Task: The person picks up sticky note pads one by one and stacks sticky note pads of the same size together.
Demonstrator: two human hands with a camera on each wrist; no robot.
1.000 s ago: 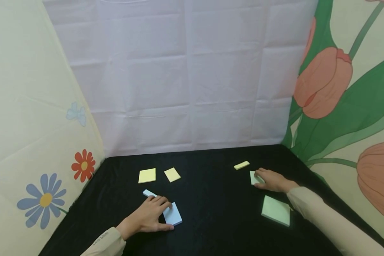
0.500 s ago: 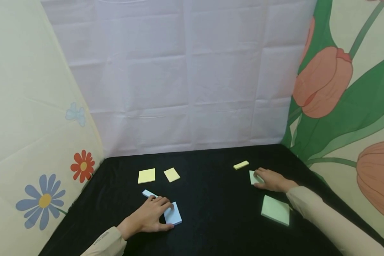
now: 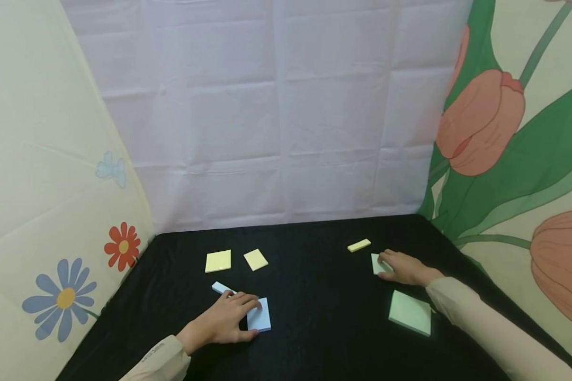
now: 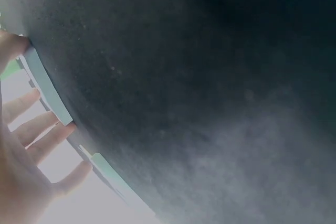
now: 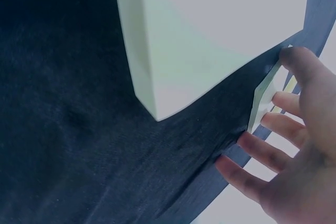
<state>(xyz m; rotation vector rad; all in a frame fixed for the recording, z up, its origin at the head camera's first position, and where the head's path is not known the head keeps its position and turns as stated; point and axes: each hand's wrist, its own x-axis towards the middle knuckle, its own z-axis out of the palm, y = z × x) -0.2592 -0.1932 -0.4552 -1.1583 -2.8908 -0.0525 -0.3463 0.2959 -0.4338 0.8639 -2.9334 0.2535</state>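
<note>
On the black cloth, my left hand [image 3: 231,317] holds a square blue sticky note pad [image 3: 261,317], thumb at its near edge and fingertips over its far part. A narrow light-blue pad [image 3: 222,288] lies just beyond those fingers, partly hidden by them. In the left wrist view the thumb touches one end of the blue pad's side [image 4: 48,88]. My right hand [image 3: 405,267] grips a small pale-green sticky note pad [image 3: 377,264] between thumb and fingers, covering much of it. Closer to me, beside the right sleeve, lies a larger green pad [image 3: 411,313].
Two yellow pads, a square one [image 3: 218,261] and a smaller one [image 3: 256,260], lie at the far left. A narrow yellow pad [image 3: 359,245] sits beyond the right hand. A white sheet [image 3: 286,132] hangs behind the black-covered table [image 3: 314,338], with flowered cloths at both sides.
The blue pad under my left hand has turned slightly and shifted a little away from me, the hand moving with it. My right hand and the green pads stay put.
</note>
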